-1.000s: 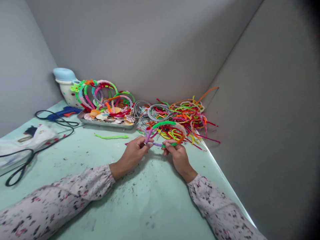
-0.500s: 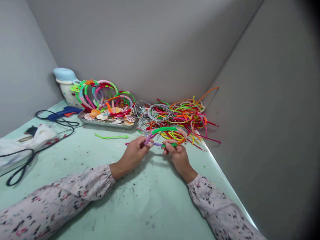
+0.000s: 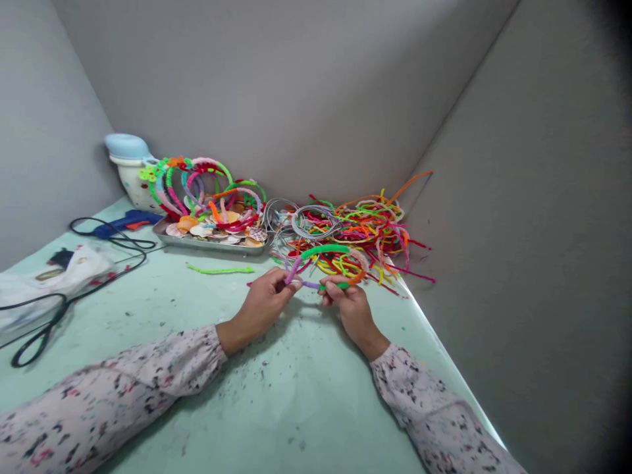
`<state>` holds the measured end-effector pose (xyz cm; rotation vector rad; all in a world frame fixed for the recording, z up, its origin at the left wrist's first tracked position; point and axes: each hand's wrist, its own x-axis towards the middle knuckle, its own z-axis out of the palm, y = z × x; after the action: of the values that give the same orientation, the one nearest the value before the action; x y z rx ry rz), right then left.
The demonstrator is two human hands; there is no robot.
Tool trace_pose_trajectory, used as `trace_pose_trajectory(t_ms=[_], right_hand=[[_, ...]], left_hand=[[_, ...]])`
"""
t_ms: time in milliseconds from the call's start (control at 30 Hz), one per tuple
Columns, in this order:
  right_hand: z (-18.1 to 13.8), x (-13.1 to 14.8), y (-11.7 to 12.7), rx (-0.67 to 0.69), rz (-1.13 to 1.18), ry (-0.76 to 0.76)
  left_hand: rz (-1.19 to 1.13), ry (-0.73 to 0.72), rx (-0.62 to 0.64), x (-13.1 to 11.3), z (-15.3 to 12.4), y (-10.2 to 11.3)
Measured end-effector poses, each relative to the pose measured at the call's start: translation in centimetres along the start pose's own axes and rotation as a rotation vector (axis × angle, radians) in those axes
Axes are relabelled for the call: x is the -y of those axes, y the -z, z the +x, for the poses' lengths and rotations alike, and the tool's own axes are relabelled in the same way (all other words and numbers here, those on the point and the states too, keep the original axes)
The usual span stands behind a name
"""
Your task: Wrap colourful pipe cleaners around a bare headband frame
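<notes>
Between my two hands is a hoop wrapped in fuzzy pipe cleaner (image 3: 324, 250), coloured green, peach, orange and purple. My left hand (image 3: 269, 296) pinches its purple left side, where a purple strand runs across toward the right. The fingers of my right hand (image 3: 351, 309) close on the green stretch at the near right. Both hands hold it just above the table, tilted so its far arc stands higher. Left of my left hand lies a loose lime-green pipe cleaner (image 3: 220, 270). My fingertips hide parts of the hoop.
Behind the hands sit a heap of coloured pipe cleaners (image 3: 380, 224) and coiled grey wire (image 3: 316, 222). A metal tray (image 3: 212, 245) holds shells and finished-looking wrapped hoops. Farther left are a lidded cup (image 3: 131, 171), a blue glue gun (image 3: 126, 222), a black cord (image 3: 64, 306) and a white plastic bag (image 3: 59, 283).
The far arc of the hoop has tipped up slightly. Both hands stay in nearly the same place, still gripping it.
</notes>
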<state>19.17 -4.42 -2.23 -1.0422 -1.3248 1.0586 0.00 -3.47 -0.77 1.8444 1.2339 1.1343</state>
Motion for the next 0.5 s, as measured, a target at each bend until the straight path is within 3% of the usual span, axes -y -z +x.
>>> trace_pose_trajectory(t_ms=[500], right_hand=[[-0.05,0.08,-0.03,0.003,-0.026,-0.017]], left_hand=[[-0.014,0.015,-0.008,0.03,0.05,0.0]])
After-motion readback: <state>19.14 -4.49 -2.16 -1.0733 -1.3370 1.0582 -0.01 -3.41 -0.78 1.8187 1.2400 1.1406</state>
